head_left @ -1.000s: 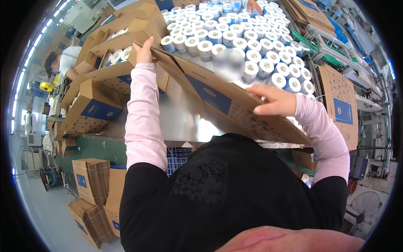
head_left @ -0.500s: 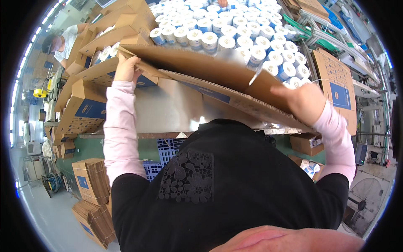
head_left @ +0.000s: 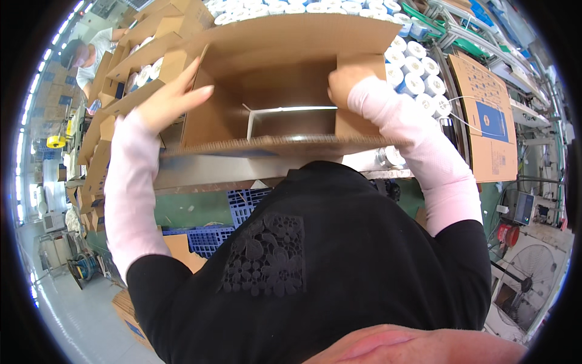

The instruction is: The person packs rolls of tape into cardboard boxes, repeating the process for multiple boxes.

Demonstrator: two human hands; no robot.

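A brown cardboard box (head_left: 285,39) stands opened into a rectangle on the metal table in front of me. Light comes in through a gap at its bottom, and its tall back flap rises behind. My left hand (head_left: 170,104) is at the box's left side, fingers and thumb spread, beside the left flap. My right hand (head_left: 350,84) is curled closed at the right short flap (head_left: 361,124), its fingertips partly hidden.
Many white and blue wrapped rolls (head_left: 415,67) stand behind and to the right. Filled open cartons (head_left: 148,45) line the left, near a co-worker (head_left: 94,57). Flat cardboard (head_left: 485,121) lies right. A blue plastic pallet (head_left: 209,239) is on the green floor; a fan (head_left: 527,282) stands lower right.
The folded cardboard has opened out into a box. My left hand has let go of its edge and moved left with fingers spread; my right hand has moved left and up to the right flap.
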